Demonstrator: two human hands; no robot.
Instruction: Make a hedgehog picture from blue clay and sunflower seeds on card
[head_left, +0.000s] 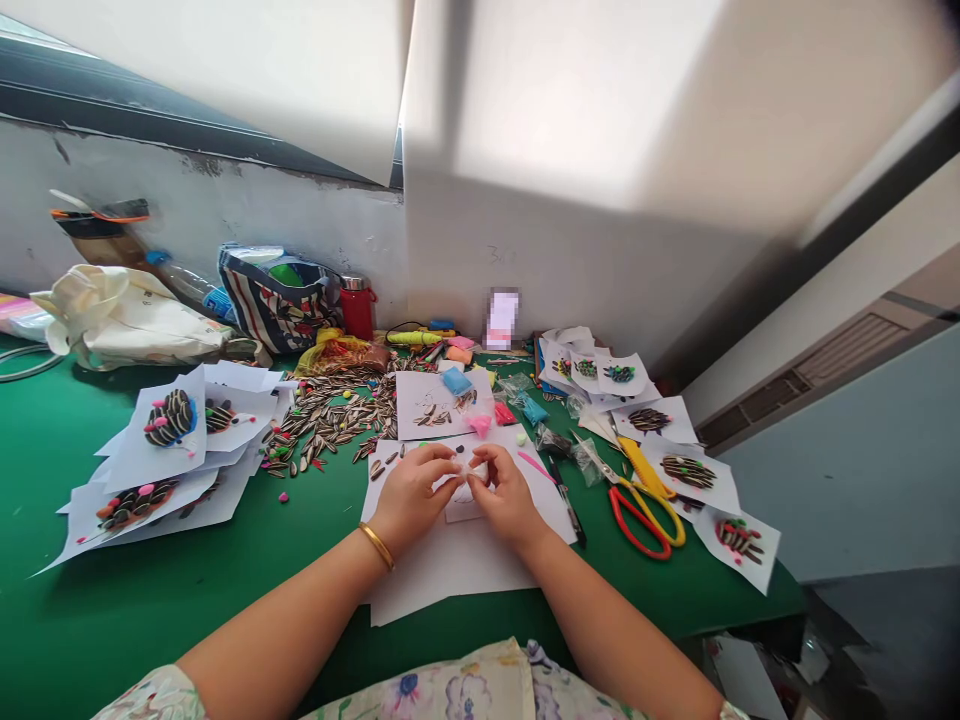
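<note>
My left hand [421,490] and my right hand [504,492] meet over white paper sheets [420,580] on the green table. Between their pinched fingertips is a small white piece [468,470], too small to tell whether it is clay or plastic. A smaller paper with a faint drawing [466,512] lies under the fingers, partly hidden. Left of my left hand, a few sunflower seeds [379,468] rest on the sheet. Just beyond the fingers sits a pink clay lump [480,425]. To the right of my right hand lie a pink strip [535,466] and a black pen [568,502].
Loose sunflower seeds [330,425] spread behind my left hand. Papers with seed pictures lie in a left stack [169,465] and along the right edge [694,475]. Red-and-yellow scissors [641,520] lie at right. Bags [277,300], a red flask [358,308] and a phone [502,320] stand behind.
</note>
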